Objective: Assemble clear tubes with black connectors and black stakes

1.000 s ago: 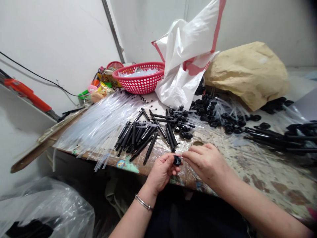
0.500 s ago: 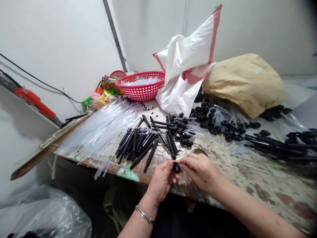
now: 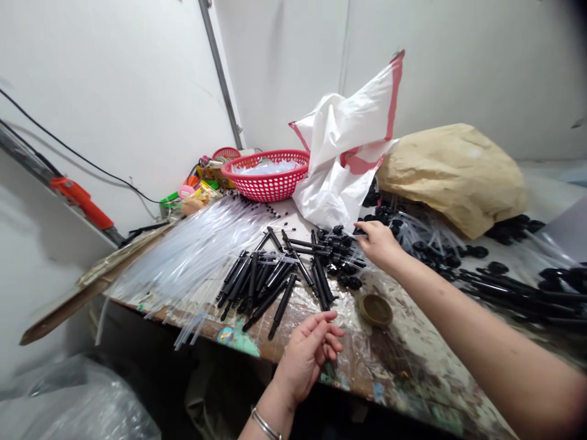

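My left hand point(image 3: 312, 348) hovers over the table's near edge, fingers loosely apart, with nothing in it that I can see. My right hand point(image 3: 378, 241) reaches forward to a cluster of small black caps with thin clear tubes point(image 3: 339, 250). Its fingertips are pinched together at the cluster's right edge, and what they hold is too small to name. A heap of black sticks point(image 3: 270, 281) lies left of the caps, just beyond my left hand. A wide spread of clear tubes point(image 3: 197, 256) covers the table's left part.
A small round brownish lid point(image 3: 376, 310) sits on the stained table point(image 3: 435, 366) between my hands. Behind are a red basket point(image 3: 270, 174), a white and red plastic bag point(image 3: 348, 165) and a brown sack point(image 3: 454, 171). More black caps point(image 3: 435, 247) and long black parts point(image 3: 518, 290) lie right.
Both hands held a small black cap together near the table edge. My right hand has since reached forward to the cap cluster, and my left hand has opened; the cap is gone from it.
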{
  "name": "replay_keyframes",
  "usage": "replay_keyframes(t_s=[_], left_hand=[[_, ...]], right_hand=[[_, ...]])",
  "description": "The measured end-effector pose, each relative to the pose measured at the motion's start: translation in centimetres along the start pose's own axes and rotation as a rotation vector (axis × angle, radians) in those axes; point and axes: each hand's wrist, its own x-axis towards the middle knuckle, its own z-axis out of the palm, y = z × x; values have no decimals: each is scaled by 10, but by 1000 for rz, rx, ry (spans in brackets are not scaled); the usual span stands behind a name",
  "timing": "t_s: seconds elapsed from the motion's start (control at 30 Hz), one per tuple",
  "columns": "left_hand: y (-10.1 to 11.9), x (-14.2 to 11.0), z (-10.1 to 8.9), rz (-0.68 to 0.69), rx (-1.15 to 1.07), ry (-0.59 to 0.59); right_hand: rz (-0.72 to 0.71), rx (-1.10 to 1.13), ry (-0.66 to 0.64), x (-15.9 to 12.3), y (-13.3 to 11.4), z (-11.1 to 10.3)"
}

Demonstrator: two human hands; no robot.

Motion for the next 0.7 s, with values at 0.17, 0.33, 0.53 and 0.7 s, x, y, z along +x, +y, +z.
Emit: replay_keyframes(t_s=[0.17, 0.33, 0.53, 0.7], left_hand=[[1, -1, 0, -31, 16, -19], [2, -2, -1, -92, 61, -16], [3, -3, -1, -101, 62, -40], [4, -4, -1, -91, 63, -33]], right_hand=[[-131, -57, -181, -36, -28, 17], [-214, -103, -352, -74, -57, 43], [-182, -231, -370, -81, -63, 56], [-165, -311, -392, -80, -62, 57]])
